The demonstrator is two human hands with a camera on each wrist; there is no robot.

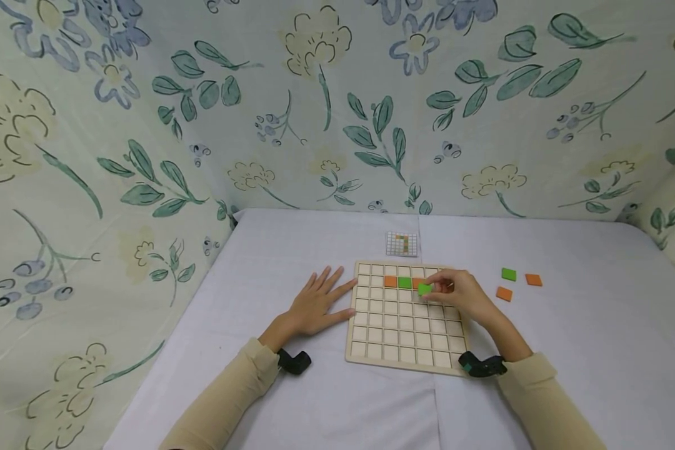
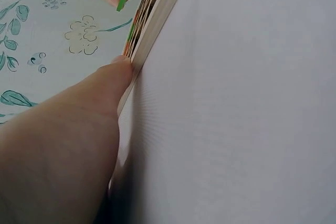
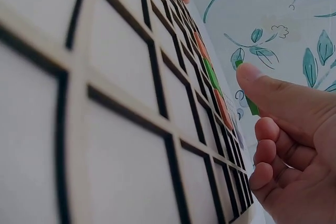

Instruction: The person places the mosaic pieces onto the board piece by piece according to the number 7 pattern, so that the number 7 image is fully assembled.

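A wooden grid board (image 1: 375,357) lies on the white cloth. In one of its upper rows sit an orange tile (image 1: 390,282), a green tile (image 1: 405,282) and another orange tile (image 1: 418,284), side by side. My right hand (image 1: 460,292) pinches a loose green tile (image 1: 424,289) between thumb and fingers, just above the board near the row's right end. The right wrist view shows this green tile (image 3: 252,103) edge-on, apart from the board. My left hand (image 1: 317,305) lies spread on the cloth, its thumb and fingertip touching the board's left edge.
Right of the board lie a green tile (image 1: 509,274) and two orange tiles, one nearer (image 1: 504,294) and one farther right (image 1: 534,280). Behind the board is a small card (image 1: 402,244) with a printed grid pattern. A floral curtain (image 1: 326,112) hangs behind the table.
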